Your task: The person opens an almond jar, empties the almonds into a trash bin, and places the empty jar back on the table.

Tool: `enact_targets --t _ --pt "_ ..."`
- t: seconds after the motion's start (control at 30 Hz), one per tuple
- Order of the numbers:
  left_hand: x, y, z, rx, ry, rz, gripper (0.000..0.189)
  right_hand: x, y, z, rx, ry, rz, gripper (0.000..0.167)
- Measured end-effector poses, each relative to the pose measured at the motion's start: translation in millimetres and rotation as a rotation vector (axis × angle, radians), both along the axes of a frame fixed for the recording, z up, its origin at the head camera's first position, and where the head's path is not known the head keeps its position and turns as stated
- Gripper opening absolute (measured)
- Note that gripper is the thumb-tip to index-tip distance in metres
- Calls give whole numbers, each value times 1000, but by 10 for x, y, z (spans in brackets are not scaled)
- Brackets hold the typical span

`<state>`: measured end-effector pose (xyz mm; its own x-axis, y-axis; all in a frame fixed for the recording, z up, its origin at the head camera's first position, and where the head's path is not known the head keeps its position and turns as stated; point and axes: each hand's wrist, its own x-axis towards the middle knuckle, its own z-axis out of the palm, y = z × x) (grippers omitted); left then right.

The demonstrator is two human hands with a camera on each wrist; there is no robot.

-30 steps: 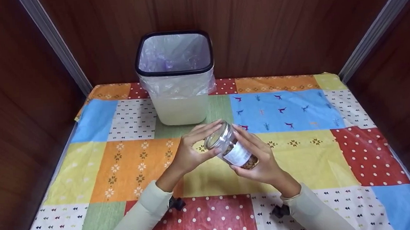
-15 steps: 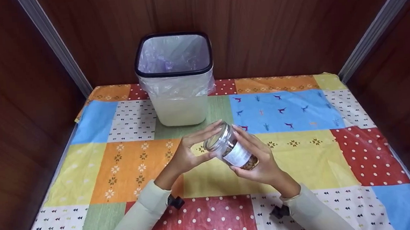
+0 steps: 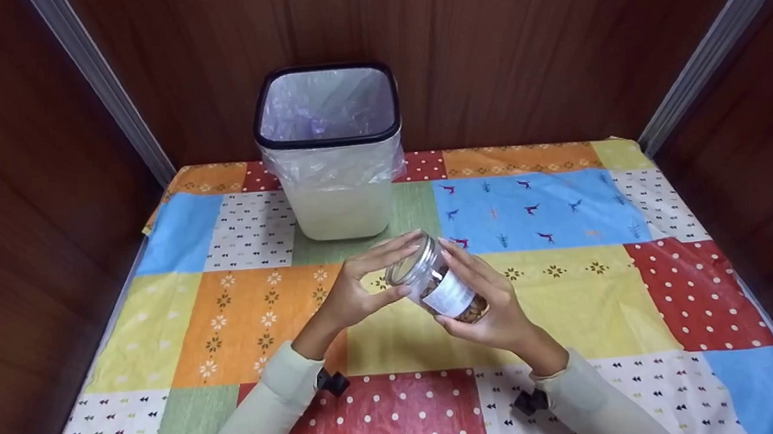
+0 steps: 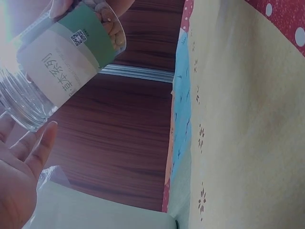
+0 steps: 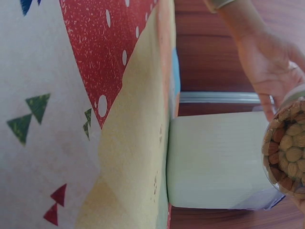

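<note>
A clear jar of almonds (image 3: 451,294) is tilted above the tablecloth, its mouth end pointing up and left. My right hand (image 3: 493,309) grips the jar's body, thumb below and fingers over the top. At the other end, my left hand (image 3: 359,287) spans the rim between thumb and fingers. The left wrist view shows a white and green label (image 4: 59,62) and the threaded neck (image 4: 28,102), with a fingertip right at the rim. Through the round base, the almonds (image 5: 291,152) show in the right wrist view.
Beyond the hands stands a pale bin (image 3: 340,211) with a dark rim and a clear plastic liner (image 3: 326,106). A patchwork tablecloth (image 3: 552,321) covers the table. Dark wood panels (image 3: 518,41) enclose the back and both sides.
My left thumb has eased slightly outward toward the edge of the rim. The jar and my right hand hold nearly the same place, and the bin has not moved.
</note>
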<state>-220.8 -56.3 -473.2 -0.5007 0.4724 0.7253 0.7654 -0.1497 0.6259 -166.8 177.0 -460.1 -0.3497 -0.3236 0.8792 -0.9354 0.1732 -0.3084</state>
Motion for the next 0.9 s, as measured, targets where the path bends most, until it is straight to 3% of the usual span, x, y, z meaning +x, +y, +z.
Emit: enact_targets --t 0.47,0.73,0.9 --pt "45 40 7 4 29 97 54 -7 5 -32 -2 -6 0 82" --pt "81 33 25 5 33 121 51 -136 83 -273 15 -22 -15 84" --pt "106 31 32 9 27 155 49 -172 100 -327 22 -19 -15 84"
